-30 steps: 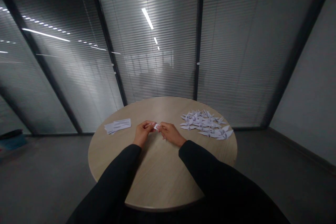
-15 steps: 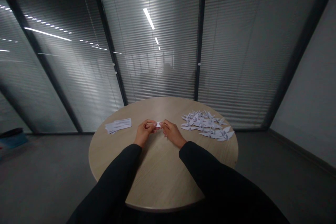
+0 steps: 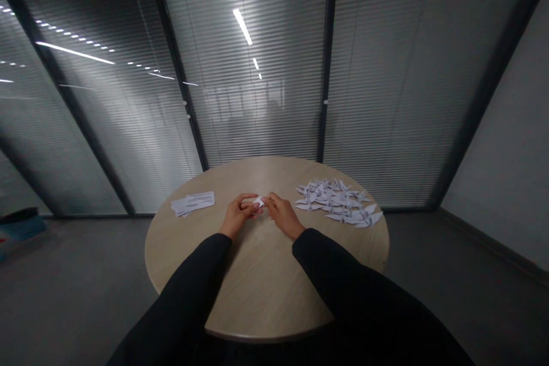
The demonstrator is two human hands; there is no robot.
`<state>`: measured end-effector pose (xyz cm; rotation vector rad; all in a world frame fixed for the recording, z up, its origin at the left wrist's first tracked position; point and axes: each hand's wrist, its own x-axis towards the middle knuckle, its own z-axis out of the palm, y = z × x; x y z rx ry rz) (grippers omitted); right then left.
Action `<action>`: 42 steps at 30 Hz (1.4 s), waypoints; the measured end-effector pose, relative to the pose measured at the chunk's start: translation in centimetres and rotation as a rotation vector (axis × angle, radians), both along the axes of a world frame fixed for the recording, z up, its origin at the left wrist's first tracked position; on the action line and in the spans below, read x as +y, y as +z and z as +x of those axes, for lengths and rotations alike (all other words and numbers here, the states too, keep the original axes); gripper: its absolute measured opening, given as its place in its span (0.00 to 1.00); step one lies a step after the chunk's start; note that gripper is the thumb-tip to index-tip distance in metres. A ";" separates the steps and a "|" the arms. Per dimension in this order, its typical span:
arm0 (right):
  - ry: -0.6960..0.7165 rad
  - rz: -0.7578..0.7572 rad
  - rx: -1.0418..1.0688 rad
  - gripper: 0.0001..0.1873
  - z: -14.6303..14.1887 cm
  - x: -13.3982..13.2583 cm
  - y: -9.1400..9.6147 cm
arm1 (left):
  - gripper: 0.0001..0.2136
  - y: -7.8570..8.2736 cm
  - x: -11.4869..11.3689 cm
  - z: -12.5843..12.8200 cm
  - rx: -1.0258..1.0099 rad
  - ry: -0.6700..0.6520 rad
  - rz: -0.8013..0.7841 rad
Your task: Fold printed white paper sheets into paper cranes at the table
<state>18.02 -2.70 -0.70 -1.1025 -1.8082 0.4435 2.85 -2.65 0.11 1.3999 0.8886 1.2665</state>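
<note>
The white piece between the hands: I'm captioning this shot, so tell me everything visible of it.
The small white piece looks like paper, angular in outline; any folds are too small to make out. The left hand and right hand hold it between them, partly hiding it, over the round table.

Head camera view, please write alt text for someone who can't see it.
Left hand and right hand hold a small white paper piece over a round, wood-toned table. Paper sheets lie left; crane-like folded papers cluster right.
</note>
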 end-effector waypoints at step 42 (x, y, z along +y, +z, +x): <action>-0.011 0.030 -0.071 0.13 -0.3 -0.5 0.1 | 0.19 0.0 -0.2 0.3 0.103 -0.024 0.044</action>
